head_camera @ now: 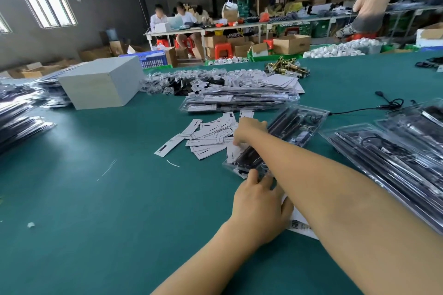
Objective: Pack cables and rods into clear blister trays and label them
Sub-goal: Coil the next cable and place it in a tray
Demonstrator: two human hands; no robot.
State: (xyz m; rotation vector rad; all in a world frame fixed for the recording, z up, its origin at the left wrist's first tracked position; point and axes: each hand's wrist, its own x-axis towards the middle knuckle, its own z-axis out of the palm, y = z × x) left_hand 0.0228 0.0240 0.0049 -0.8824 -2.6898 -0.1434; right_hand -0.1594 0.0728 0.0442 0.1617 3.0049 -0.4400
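Crossing forearms: right hand [249, 130] pinches a white paper label [236, 151]; left hand [260, 206], fingers extended, presses the clear blister tray [278, 136]. Scattered white labels [208, 134] lie left; bare green tabletop [96, 187] nearer.

The right hand [249, 130] reaches across the green table [96, 199], fingers curled down onto a white label [236, 152] lying on the near end of a clear blister tray [282, 136] with black rods inside. Just left of this hand lies a loose scatter of white labels [206, 134]. The left hand [260, 203] rests nearer, below the right forearm, fingertips touching the tray's near end, palm over a barcode sheet [300, 226]. Beyond the right hand sits a stack of packed trays [239, 99]; to its right, more filled trays [393, 155]. Far left stands a pale box [100, 84].
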